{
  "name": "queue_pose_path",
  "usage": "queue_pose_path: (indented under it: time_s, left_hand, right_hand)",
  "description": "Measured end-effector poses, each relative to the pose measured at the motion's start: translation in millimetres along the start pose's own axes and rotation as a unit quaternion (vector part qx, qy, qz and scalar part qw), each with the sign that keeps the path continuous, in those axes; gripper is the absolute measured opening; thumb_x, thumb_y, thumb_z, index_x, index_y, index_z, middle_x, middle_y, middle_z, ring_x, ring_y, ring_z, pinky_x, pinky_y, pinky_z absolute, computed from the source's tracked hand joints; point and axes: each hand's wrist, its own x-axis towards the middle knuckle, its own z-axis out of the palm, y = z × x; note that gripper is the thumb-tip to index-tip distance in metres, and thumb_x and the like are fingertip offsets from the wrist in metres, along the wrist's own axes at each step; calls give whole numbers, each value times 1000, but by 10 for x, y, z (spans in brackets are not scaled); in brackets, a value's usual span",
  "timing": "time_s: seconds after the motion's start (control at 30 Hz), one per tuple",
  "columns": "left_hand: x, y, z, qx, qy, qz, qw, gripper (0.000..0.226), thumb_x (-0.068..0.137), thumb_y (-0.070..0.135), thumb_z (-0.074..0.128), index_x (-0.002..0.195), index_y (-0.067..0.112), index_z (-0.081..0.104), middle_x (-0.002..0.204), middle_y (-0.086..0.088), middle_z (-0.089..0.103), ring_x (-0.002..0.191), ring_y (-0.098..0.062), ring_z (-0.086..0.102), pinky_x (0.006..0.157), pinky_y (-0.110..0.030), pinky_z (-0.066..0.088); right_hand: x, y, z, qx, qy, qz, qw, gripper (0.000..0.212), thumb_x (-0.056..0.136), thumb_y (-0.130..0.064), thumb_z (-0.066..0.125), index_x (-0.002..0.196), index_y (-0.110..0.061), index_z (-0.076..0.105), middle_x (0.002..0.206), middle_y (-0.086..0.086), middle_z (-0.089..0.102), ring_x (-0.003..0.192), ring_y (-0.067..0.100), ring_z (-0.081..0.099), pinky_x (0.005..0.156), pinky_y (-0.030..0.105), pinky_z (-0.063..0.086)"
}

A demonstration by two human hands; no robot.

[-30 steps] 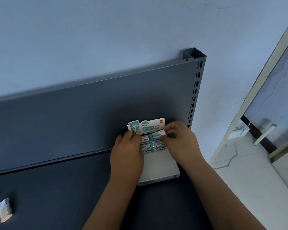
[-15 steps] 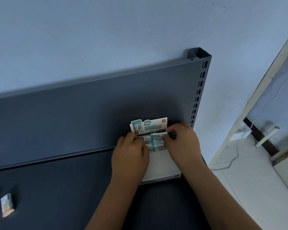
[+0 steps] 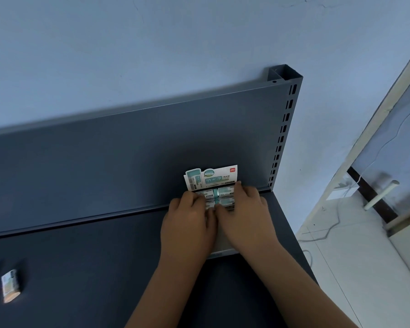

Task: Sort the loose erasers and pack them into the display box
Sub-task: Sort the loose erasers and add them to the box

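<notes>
display box [image 3: 223,177] part packed. left hand [image 3: 187,223] and right hand [image 3: 244,216] flat, pressing packed erasers [image 3: 224,192] in, gripping nothing. loose erasers [image 3: 10,285] wait on shelf [image 3: 92,268].

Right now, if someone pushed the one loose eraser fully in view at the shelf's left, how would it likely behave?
The loose eraser looks like a flat-sided block, so it would probably slide rather than roll on the dark shelf. Its printed sleeve may shift or slip when gripped. Being small, it is likely light.
</notes>
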Motion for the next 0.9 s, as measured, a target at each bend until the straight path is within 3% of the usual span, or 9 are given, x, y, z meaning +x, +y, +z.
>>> queue_pose_path:
  time_s: [0.1, 0.23, 0.33, 0.43, 0.53, 0.63, 0.77, 0.9]
  left_hand:
    - [-8, 14, -4, 9, -8, -2, 1000, 24, 89, 34, 61, 103, 14, 68, 103, -1, 60, 85, -23, 55, 61, -38, 53]
    - [-34, 26, -23, -6, -23, -9, 1000, 27, 89, 34, 65, 111, 19, 66, 107, -1, 59, 86, -23, 56, 61, -38, 53]
    - [-39, 12, -28, -6, -31, -11, 999, 27, 87, 30, 65, 111, 19, 67, 108, -1, 58, 85, -25, 57, 59, -37, 52]
    - [-42, 13, -71, -9, -30, -11, 999, 31, 86, 35, 56, 112, 23, 67, 118, 2, 58, 89, -24, 61, 72, -39, 52]
    - [-48, -6, -231, -61, 10, -34, 998, 27, 89, 34, 55, 112, 24, 65, 126, 7, 58, 98, -17, 62, 85, -43, 49]
    - [-42, -48, -482, -148, 36, -10, 988, 33, 92, 40, 58, 119, 22, 62, 118, 8, 62, 102, -11, 59, 88, -39, 51]
    - [-96, -294, -795, -58, 11, 15, 998, 66, 89, 59, 54, 136, 12, 58, 131, -1, 64, 120, -18, 56, 106, -40, 45]
    - [-259, -668, -963, 0, -33, -2, 999, 78, 85, 65, 53, 142, 12, 52, 142, -3, 57, 135, -22, 49, 115, -42, 38]
  right_hand:
    - [-68, -54, 6, 20, 1, 14, 1000, 69, 91, -36, 56, 153, -19, 32, 146, -1, 41, 128, 25, 40, 100, 35, 41]
    - [-161, -75, -1, -8, 76, -6, 997, 42, 90, -33, 56, 130, -23, 62, 139, -8, 48, 118, 20, 41, 90, 27, 40]
    - [-191, -102, 20, -35, 71, -24, 997, 41, 89, -36, 57, 128, -24, 65, 139, -7, 47, 120, 21, 39, 94, 32, 45]
    - [-220, -105, 36, -36, 64, -33, 997, 46, 89, -37, 58, 133, -26, 61, 142, -4, 45, 123, 23, 38, 95, 35, 46]
    - [-283, -85, -28, 3, 112, -69, 991, 40, 87, -35, 60, 126, -25, 66, 135, -4, 54, 119, 22, 45, 91, 39, 51]
    - [-354, -103, -161, 41, 125, -136, 982, 44, 92, -44, 50, 128, -25, 65, 130, -9, 59, 118, 12, 50, 92, 30, 51]
    - [-466, -310, -204, 36, 80, -162, 983, 59, 92, -56, 41, 140, -26, 55, 136, -11, 58, 126, 8, 48, 102, 28, 46]
    - [-640, -563, -49, 18, 58, -161, 985, 65, 90, -62, 47, 143, -24, 52, 141, -9, 55, 131, 8, 43, 111, 29, 38]
